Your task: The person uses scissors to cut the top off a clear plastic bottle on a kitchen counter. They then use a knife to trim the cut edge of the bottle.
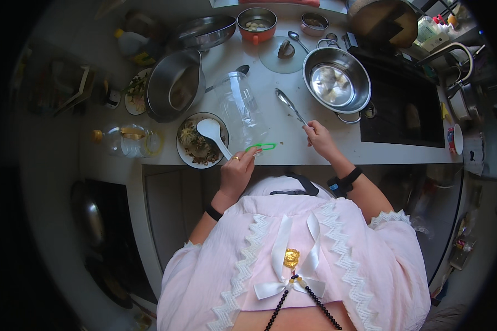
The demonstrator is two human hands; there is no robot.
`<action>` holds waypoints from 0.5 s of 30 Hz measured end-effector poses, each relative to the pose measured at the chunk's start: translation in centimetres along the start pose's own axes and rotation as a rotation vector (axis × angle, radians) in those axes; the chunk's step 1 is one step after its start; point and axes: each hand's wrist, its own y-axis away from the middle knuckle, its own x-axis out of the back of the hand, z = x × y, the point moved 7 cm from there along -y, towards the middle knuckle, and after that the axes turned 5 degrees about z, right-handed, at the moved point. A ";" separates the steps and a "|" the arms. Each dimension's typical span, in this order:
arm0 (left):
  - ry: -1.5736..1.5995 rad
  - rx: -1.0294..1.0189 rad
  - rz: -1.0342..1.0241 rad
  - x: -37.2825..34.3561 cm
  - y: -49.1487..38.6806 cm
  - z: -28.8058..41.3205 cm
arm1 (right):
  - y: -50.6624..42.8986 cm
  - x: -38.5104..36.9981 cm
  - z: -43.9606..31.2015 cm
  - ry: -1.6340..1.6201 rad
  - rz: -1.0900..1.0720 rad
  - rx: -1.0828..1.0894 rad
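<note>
My left hand (239, 165) is at the counter's front edge, its fingertips pinching a thin green plastic loop (266, 146). Just beyond it lies a clear plastic container (242, 103) on its side. A white spoon (211, 131) rests in a plate (182, 155) of dark, dried-looking food, its handle reaching my left fingers. My right hand (319, 138) grips the handle of a slim metal utensil (289, 103), probably a spoon, pointing away over the counter. Past that hand stands a two-handled steel pot (361, 82) with pale pieces in the bottom.
A large steel pot (155, 93) and a plate of cut vegetables (134, 105) stand left, near an oil bottle (138, 142). Behind are a glass lid (269, 60), an orange-sided bowl (248, 35) and a steel basin (207, 31). A dark sink (401, 124) with a faucet (468, 62) lies right.
</note>
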 end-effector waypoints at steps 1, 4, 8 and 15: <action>0.001 0.002 0.003 0.1 0.3 0.0 | 0.0 -0.1 0.3 0.039 -0.008 -0.003; 0.022 0.058 -0.001 0.2 1.2 -0.6 | 0.0 -0.6 0.9 0.103 -0.047 0.007; 0.114 0.251 -0.002 0.5 2.9 -1.7 | 0.2 -1.4 0.9 0.125 -0.036 0.108; 0.559 0.625 0.078 0.3 3.7 -2.7 | 1.5 -0.8 0.0 0.216 -0.079 0.264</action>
